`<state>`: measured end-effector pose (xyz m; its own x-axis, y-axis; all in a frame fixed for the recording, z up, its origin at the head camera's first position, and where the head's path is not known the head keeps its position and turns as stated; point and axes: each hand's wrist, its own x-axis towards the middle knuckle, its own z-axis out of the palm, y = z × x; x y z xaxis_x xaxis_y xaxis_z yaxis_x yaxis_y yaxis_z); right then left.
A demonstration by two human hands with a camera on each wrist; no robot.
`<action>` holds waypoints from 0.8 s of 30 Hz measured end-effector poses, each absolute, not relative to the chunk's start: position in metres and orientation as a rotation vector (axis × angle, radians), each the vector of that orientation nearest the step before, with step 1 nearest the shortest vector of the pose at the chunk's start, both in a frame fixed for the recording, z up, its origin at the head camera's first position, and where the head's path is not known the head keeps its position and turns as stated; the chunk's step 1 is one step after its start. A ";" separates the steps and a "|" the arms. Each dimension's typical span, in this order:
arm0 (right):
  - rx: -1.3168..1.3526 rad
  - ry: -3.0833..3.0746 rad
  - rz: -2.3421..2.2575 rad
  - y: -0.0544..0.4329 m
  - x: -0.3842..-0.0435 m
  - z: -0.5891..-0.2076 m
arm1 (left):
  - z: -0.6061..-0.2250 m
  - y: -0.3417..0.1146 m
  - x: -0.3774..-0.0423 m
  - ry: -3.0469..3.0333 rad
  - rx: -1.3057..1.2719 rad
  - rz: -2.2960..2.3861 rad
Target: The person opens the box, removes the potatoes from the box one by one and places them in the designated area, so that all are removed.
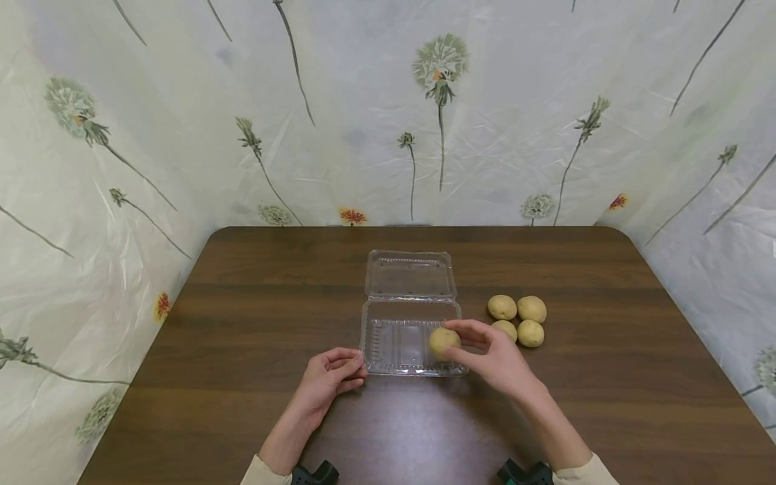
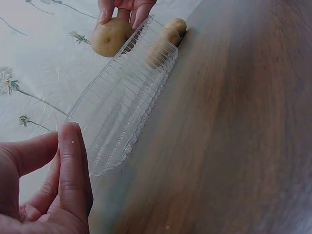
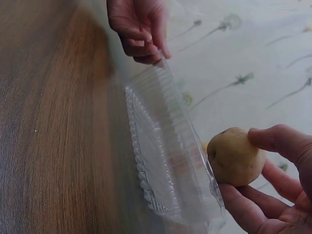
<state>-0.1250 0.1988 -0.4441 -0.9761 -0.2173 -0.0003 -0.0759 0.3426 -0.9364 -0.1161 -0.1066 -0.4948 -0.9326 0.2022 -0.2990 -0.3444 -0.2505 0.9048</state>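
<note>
A clear plastic clamshell container (image 1: pixel 412 340) lies on the table with its lid (image 1: pixel 409 276) folded back, away from me. My left hand (image 1: pixel 330 380) pinches the container's near left corner between thumb and fingers, as the left wrist view also shows. Between the thumb and fingers of my right hand (image 1: pixel 500 357) is a potato (image 1: pixel 444 343), held above the right part of the container. In the right wrist view this potato (image 3: pixel 236 157) appears just over the container's rim (image 3: pixel 197 146). The container's base holds nothing else that I can see.
Several more potatoes (image 1: pixel 531 309) sit grouped on the table to the right of the container, one partly hidden by my right hand. The brown wooden table (image 1: pixel 273 289) meets a flower-patterned sheet (image 1: pixel 339 162) at its back and sides.
</note>
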 end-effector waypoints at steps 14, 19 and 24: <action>-0.268 2.459 -1.753 0.209 -0.123 -0.444 | -0.496 -0.107 -0.117 1.663 -0.170 2.242; -0.261 2.450 -1.777 0.212 -0.122 -0.444 | -0.494 -0.107 -0.116 1.664 -0.170 2.234; -0.232 2.459 -1.797 0.217 -0.120 -0.445 | -0.494 -0.107 -0.117 1.661 -0.177 2.234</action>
